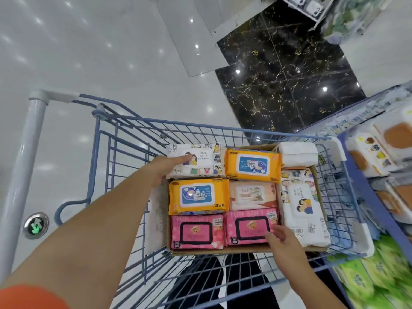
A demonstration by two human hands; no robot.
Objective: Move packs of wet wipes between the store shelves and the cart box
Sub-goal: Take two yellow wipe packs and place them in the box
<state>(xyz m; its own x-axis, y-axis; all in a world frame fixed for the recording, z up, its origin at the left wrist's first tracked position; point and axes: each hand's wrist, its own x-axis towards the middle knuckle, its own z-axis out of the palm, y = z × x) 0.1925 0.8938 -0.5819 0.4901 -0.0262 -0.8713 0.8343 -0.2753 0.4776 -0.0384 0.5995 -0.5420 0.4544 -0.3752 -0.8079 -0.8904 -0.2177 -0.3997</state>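
Thumb laid across the top face, the left hand [166,168] grips the left end of a white soft plastic pack of wet wipes printed with a cartoon couple [200,160]. This pack lies in the far left corner of the box. The hand's other fingers are hidden past the pack's edge. The right hand [279,237] holds nothing. Its loosely spread fingers rest on the right end of a pink pack with a black-framed lid [245,228] in the near row, just beside a tall white pack [304,210].

Around them the brown cardboard box [223,251] is filled side to side with packs, an orange pack with a blue-and-white lid [197,196] touching the cartoon one. The box sits in a blue wire cart [178,124], and stocked store shelves [379,157] stand close on the right.

The step looks like taking the cartoon pack out, though setting it in cannot be ruled out. If it is coming out, the next move calls for lifting it clear of its orange neighbours and carrying it right to a shelf.
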